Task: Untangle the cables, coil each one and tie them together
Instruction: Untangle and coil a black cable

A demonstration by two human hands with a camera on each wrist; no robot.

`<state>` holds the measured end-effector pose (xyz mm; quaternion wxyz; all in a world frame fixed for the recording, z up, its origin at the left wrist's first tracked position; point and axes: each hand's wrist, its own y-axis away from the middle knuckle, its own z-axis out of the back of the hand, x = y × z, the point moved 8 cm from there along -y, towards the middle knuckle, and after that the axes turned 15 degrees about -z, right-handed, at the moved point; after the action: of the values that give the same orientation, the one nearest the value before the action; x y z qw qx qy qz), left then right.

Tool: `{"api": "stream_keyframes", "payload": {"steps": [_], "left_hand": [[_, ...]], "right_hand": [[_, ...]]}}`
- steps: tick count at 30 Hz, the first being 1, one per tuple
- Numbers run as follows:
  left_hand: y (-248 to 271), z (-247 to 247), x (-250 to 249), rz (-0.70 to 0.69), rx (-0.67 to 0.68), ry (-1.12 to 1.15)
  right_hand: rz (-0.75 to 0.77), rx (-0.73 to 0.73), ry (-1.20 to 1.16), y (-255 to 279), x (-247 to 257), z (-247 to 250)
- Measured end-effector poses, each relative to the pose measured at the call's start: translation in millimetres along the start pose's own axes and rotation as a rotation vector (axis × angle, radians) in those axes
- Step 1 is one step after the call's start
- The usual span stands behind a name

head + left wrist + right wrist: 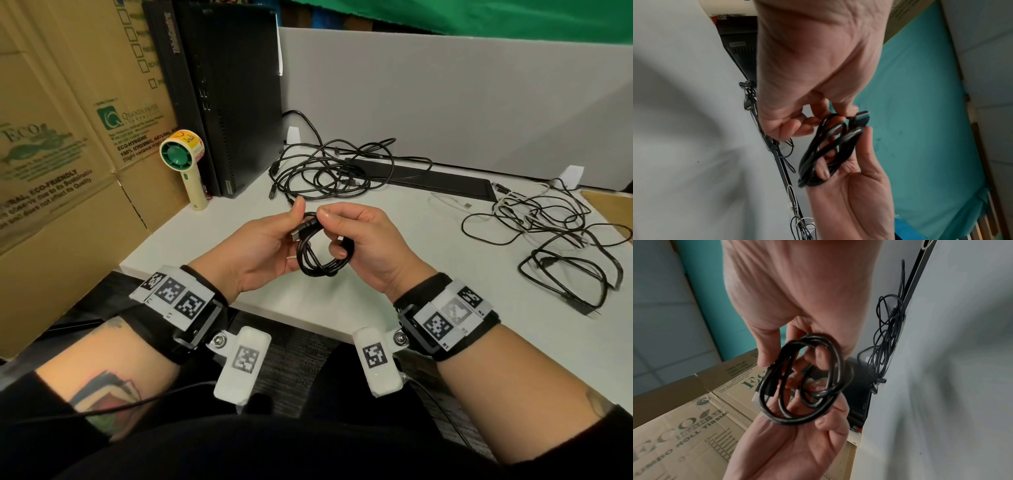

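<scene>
One coiled black cable [320, 255] is held above the desk [394, 274]: left hand [263, 246] and right hand [363, 240] both pinch it. Two cable tangles [329, 171] [555, 236] lie beyond.

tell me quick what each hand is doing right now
Left hand: fingers and thumb grip the coiled black cable.
Right hand: fingers curled through the same coil, holding it.

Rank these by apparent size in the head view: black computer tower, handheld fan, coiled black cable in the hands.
1. Black computer tower, clearly largest.
2. Handheld fan.
3. Coiled black cable, slightly smaller, though it is nearer the camera, so this order is unsure.
</scene>
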<state>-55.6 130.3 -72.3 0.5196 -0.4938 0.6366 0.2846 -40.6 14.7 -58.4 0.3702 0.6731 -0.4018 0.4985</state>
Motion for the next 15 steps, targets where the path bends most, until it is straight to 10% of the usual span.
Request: {"api": "stream_keyframes", "payload": {"steps": [15], "left_hand": [[-2, 2, 16, 0.04, -0.106, -0.041]], "right_hand": [[-0.009, -0.397, 0.093, -2, -3, 28]]}}
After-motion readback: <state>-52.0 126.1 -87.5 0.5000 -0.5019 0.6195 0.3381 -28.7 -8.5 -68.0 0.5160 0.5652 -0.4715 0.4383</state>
